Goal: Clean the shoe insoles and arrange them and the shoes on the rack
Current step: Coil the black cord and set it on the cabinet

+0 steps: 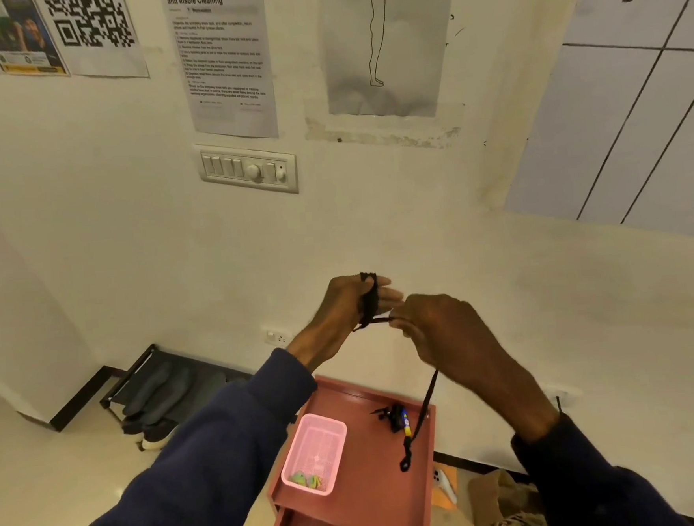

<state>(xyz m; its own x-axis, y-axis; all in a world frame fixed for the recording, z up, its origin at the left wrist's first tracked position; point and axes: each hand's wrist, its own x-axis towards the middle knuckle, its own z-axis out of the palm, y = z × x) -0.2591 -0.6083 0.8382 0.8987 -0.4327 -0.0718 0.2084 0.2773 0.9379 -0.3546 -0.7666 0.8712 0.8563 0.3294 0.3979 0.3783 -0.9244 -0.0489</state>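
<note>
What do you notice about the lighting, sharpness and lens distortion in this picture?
Head view: warm, yellowish indoor light; wide-angle bending tilts the switch panel and posters; small print on the notice is unreadable; the hands and lace are fairly sharp, the rack dim.

1. The lace (369, 302) is black woven cloth, matt.
2. The basket (315, 452) is pink plastic with a mesh bottom.
3. The worktop (378, 503) is smooth, dull red.
4. The sleeves (211, 457) are soft dark blue cloth.
5. The wall sheets (226, 61) are paper.
</note>
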